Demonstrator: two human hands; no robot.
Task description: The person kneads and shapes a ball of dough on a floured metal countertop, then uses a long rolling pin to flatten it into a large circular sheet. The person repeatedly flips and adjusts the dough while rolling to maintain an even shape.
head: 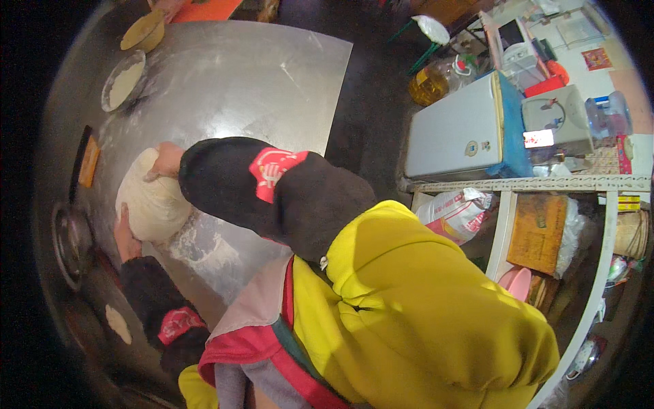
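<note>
A big, smooth ball of pale dough [153,204] rests on a metal worktop [245,76] dusted with flour. My right hand [166,162] presses on its upper side in the picture, with the fingers curled over the edge. Along the lower left side of the ball lies my left hand [127,237], so the dough is held between both hands. Loose flour [209,250] is scattered beside the ball, towards my body. Dark cuffs with red patches cover my forearms.
Along the worktop's far side are a bowl of flour [122,87], a yellowish bowl [144,33], a wooden piece with a dark edge [89,162], a round metal pan [71,245] and a small dough piece [118,323]. A white chest [452,133] and shelving [526,183] stand right.
</note>
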